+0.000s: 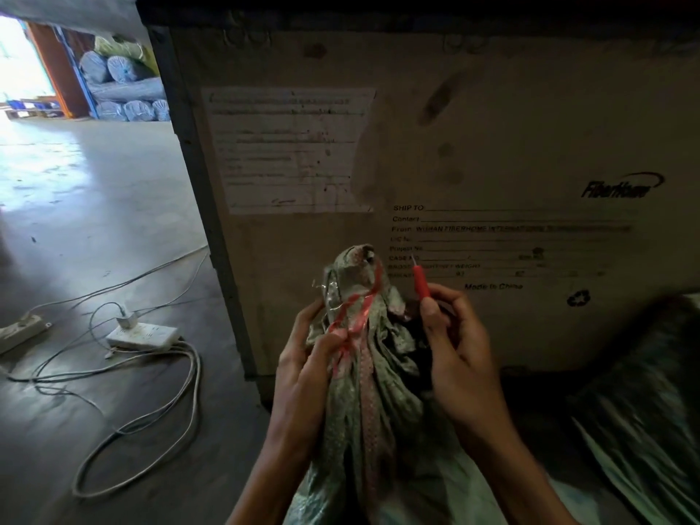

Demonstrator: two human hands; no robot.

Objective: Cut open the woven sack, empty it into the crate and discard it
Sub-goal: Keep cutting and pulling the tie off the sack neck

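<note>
**Sack still tied, cut not started**

Left hand (318,358) gripped the woven sack (363,373) at its red tie (356,316); right hand (454,335) pinched a red cutter (421,283) beside the neck. Sack stood on the floor against the crate (473,145). Emptying and discarding pending.

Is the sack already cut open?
No, the sack neck is bunched shut with red string tied round it.

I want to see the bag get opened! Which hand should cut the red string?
Probably the right hand: it holds the red-handled cutter beside the tied neck of the sack. The left hand grips the red string.
</note>
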